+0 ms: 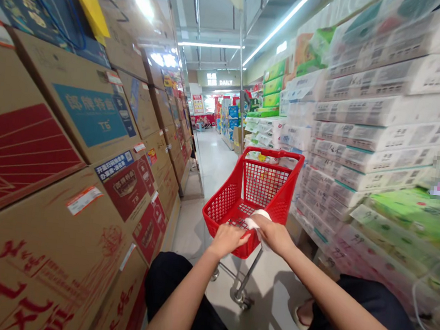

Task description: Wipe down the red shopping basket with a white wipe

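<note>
A red plastic shopping cart (pixel 237 187) with latticed walls and a metal wheeled frame stands in front of my knees, its basket bare inside. My left hand (pixel 228 240) grips the basket's near rim, fingers curled over the edge. Just to its right, my right hand (pixel 275 237) is closed around a white cloth or wad of tissue (pixel 258 218), pressed against the same rim near the corner. Part of the white material hangs below the right hand. The fingertips of both hands are partly hidden.
Stacked cardboard cartons (pixel 92 116) wall the left side. On the right rise piles of wrapped tissue packs (pixel 357 116), with green packs (pixel 405 214) lower down. A tiled aisle (pixel 215 154) runs ahead past a metal pole (pixel 242 58). Another foot (pixel 304 316) shows beside the cart.
</note>
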### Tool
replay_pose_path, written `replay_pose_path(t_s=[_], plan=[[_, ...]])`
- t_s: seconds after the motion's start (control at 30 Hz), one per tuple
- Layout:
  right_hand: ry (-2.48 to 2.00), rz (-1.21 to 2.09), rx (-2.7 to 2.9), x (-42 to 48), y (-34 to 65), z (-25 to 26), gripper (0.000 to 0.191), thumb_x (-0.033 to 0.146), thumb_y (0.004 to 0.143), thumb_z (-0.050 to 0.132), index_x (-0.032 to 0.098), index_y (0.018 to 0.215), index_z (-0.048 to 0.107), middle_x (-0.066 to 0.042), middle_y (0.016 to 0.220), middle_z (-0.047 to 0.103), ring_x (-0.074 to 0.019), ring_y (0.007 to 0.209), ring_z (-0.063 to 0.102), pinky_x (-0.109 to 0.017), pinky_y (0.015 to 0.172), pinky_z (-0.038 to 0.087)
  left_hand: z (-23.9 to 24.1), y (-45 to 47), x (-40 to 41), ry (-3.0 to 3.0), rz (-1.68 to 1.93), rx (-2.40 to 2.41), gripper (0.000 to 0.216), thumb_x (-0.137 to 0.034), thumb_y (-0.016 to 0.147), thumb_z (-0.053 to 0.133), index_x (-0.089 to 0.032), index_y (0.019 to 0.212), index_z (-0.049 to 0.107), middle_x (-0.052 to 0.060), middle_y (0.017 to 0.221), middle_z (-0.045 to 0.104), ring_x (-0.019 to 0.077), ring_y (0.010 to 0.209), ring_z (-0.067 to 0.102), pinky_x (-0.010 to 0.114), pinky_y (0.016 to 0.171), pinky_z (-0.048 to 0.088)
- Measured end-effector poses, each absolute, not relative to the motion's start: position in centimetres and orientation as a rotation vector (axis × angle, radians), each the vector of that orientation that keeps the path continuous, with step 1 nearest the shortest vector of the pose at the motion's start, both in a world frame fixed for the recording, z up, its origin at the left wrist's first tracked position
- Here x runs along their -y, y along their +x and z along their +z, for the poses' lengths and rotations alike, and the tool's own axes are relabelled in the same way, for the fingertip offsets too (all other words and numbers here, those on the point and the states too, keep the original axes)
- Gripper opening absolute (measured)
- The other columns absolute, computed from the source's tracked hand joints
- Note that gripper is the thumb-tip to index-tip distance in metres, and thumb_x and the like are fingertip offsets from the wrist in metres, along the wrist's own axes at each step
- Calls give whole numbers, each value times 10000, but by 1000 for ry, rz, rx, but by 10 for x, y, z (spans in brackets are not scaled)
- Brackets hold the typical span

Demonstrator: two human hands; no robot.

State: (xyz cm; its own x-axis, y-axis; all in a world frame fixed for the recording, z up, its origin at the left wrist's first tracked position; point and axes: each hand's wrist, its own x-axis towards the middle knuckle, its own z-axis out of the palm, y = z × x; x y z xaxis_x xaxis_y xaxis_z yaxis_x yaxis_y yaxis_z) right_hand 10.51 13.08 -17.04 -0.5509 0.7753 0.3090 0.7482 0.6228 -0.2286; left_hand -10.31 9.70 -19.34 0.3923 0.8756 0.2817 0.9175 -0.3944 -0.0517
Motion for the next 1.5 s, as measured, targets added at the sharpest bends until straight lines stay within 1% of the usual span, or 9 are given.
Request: replay_pose_path(t_s=[0.1, 0.3, 0.47, 0.6, 0.73, 0.9, 1.13, 1.27, 1.5], plan=[[-1144, 94, 2489, -133, 122, -172, 462, 384, 987, 350, 395, 1442, 431, 41, 1477, 496, -187, 1208, 591, -298, 857, 545, -194, -102, -98, -2466, -300, 1598, 510, -492, 1013, 326, -199, 876, 720, 88, 858, 738, 192, 783, 677, 263, 703, 436], [-1486, 68, 2358, -168, 149, -170, 497, 396, 977, 354, 411, 1473, 386, 44, 1503, 458, -236, 1162, 626, -413, 893, 556, -188, -102, -95, -2507, -317, 1548, 492, -489, 1010, 322, -221, 851, 703, 67, 831, 733, 198, 817, 681, 295, 789, 450], [-1365, 83, 2309, -146, 123, -181, 551, 279, 950, 388, 386, 1491, 370, 50, 1539, 402, -199, 1205, 596, -325, 880, 563, -171, -98, -99, -2481, -277, 1753, 369, -511, 947, 435, -246, 963, 691, 44, 855, 733, 219, 864, 690, 314, 823, 473], [-1233, 96, 2352, -120, 103, -189, 578, 253, 945, 393, 373, 1508, 340, 48, 1547, 387, -179, 1266, 546, -285, 870, 563, -165, -84, -107, -2517, -221, 1944, 375, -535, 904, 481, -255, 1038, 691, 56, 994, 734, 258, 951, 688, 342, 824, 504], [-1151, 83, 2438, -129, 112, -182, 552, 303, 964, 393, 413, 1501, 333, 64, 1534, 407, -170, 1285, 528, -294, 907, 549, -172, -73, -110, -2417, -229, 2045, 448, -510, 969, 351, -240, 1130, 671, 100, 1052, 722, 268, 1000, 679, 380, 878, 500], [-1381, 66, 2374, -165, 135, -171, 533, 321, 960, 397, 424, 1482, 362, 62, 1526, 421, -206, 1178, 616, -359, 876, 571, -175, -75, -109, -2441, -219, 1973, 519, -530, 1006, 204, -279, 1156, 632, 70, 1010, 723, 243, 963, 686, 377, 864, 502], [-1299, 68, 2337, -143, 114, -180, 546, 275, 954, 388, 375, 1490, 371, 45, 1546, 395, -178, 1223, 580, -295, 879, 559, -174, -80, -111, -2424, -224, 1933, 508, -512, 1015, 192, -272, 1129, 625, 65, 1013, 722, 233, 959, 685, 348, 851, 496], [-1206, 74, 2399, -133, 113, -181, 558, 305, 957, 391, 410, 1502, 331, 67, 1551, 384, -170, 1211, 587, -275, 857, 562, -172, -85, -107, -2448, -252, 1906, 455, -497, 1015, 235, -294, 1218, 588, 55, 1046, 719, 229, 964, 684, 331, 844, 493], [-1431, 76, 2353, -175, 142, -166, 508, 353, 970, 357, 430, 1472, 377, 73, 1539, 402, -216, 1190, 605, -375, 893, 558, -164, -90, -103, -2495, -257, 1918, 456, -520, 1009, 270, -352, 1351, 521, 37, 1080, 719, 228, 982, 683, 319, 843, 491]])
